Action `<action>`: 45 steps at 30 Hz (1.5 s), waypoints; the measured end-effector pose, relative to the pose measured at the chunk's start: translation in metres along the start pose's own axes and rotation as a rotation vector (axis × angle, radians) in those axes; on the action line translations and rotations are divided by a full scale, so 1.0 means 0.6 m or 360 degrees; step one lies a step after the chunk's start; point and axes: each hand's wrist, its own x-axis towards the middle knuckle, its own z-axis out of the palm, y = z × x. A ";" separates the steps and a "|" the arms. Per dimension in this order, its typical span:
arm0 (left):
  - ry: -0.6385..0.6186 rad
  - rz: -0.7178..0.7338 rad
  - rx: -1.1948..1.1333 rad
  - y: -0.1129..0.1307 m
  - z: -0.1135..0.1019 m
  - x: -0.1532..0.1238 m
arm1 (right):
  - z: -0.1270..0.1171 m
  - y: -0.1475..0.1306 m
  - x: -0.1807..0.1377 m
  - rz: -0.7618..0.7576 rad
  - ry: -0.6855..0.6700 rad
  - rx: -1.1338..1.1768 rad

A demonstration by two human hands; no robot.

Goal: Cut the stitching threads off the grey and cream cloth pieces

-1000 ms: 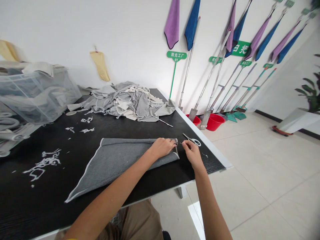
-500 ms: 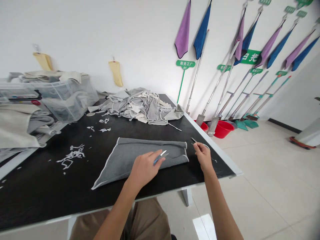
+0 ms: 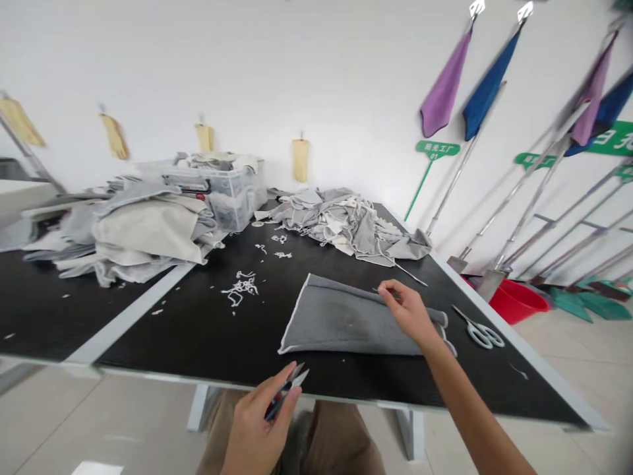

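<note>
My left hand (image 3: 262,422) is closed around small blue-handled thread snips (image 3: 291,386), their pointed blades apart, just off the table's front edge. In front of it lies a folded grey cloth (image 3: 341,320) with white stitched edging, flat on the black table. Above the cloth's upper edge is my right hand (image 3: 408,310), thumb and forefinger pinched together. A tiny bit of something shows at the fingertips, too small to make out. My right forearm crosses over the cloth's right end and hides part of it. White-handled scissors (image 3: 482,331) rest on the table to the right.
White thread scraps (image 3: 241,287) lie left of the cloth. A heap of grey and cream cloths (image 3: 341,218) is at the back. Stacked cloths (image 3: 143,231) and a clear plastic bin (image 3: 237,198) stand at left. A red basin (image 3: 519,300) sits beyond the table's right edge.
The view has turned left. My left hand has drawn back with the snips from the cloth to the table's front edge. My right hand has moved from beside the scissors to over the cloth.
</note>
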 end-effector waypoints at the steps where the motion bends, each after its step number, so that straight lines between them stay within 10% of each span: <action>1: 0.0024 -0.0006 0.0006 -0.009 -0.013 -0.004 | 0.030 -0.018 0.014 -0.0036 -0.0074 -0.0015; 11: 0.0105 -0.0129 -0.0043 -0.082 -0.107 -0.027 | 0.306 -0.111 0.123 -0.0464 -0.0659 -0.0334; 22: 0.0131 -0.0071 0.0014 -0.112 -0.129 -0.050 | 0.488 -0.155 0.153 -0.0727 -0.0877 -0.0422; 35: 0.0050 -0.0021 0.0105 -0.116 -0.136 -0.064 | 0.515 -0.158 0.136 -0.0669 -0.0829 -0.0201; 45: 0.0020 0.0027 0.0129 -0.107 -0.126 -0.063 | 0.443 -0.144 0.160 -0.0854 -0.0724 -0.0138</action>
